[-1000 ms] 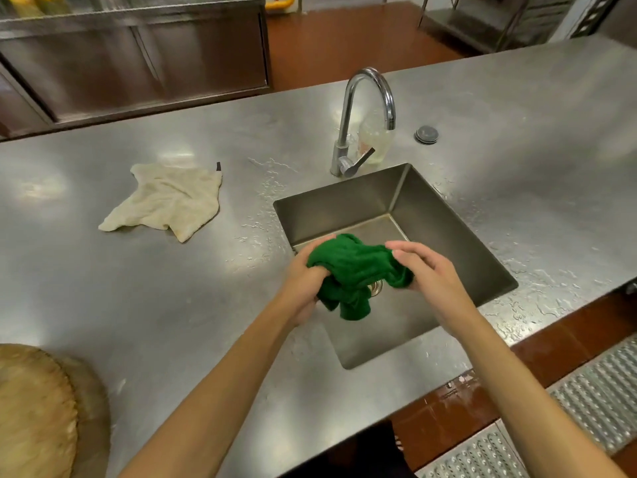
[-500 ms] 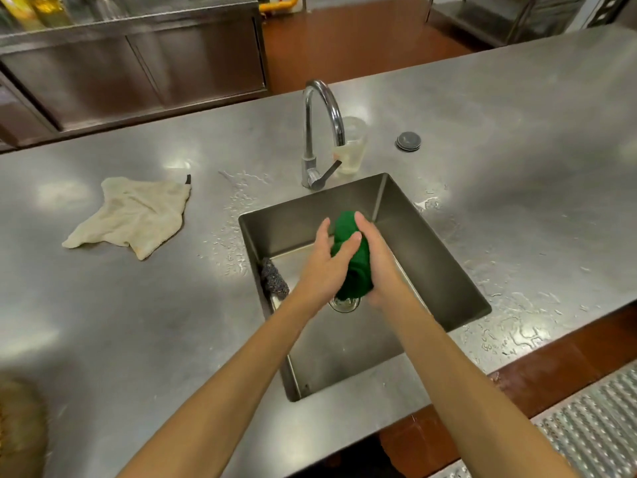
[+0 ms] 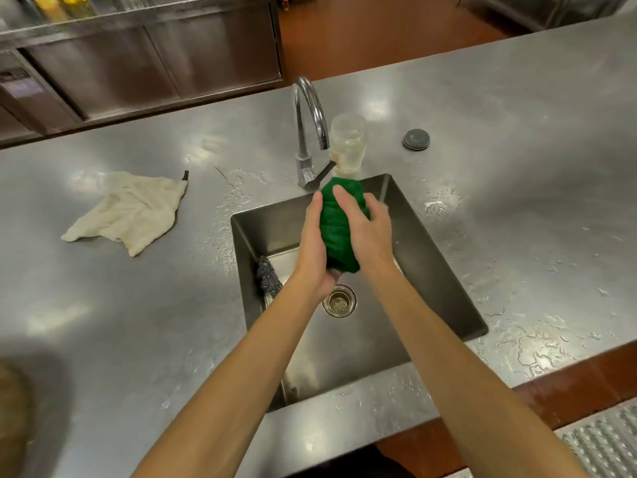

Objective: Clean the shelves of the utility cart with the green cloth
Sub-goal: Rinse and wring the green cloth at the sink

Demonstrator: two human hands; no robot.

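At left on the counter [image 3: 138, 322], a crumpled beige rag [image 3: 127, 210], lying flat. In the sink [image 3: 431, 263], against its left wall, a grey scouring pad [image 3: 269, 276]. Over the basin, just near of the faucet [image 3: 308, 132], left hand [image 3: 312, 243] and right hand [image 3: 370, 232] together, both clamped round the bunched green cloth [image 3: 339, 232], held upright between the palms above the drain [image 3: 339, 301]. Beyond the sink's far rim, a clear plastic cup [image 3: 348, 143]; further right, a round dark cap [image 3: 416, 139].
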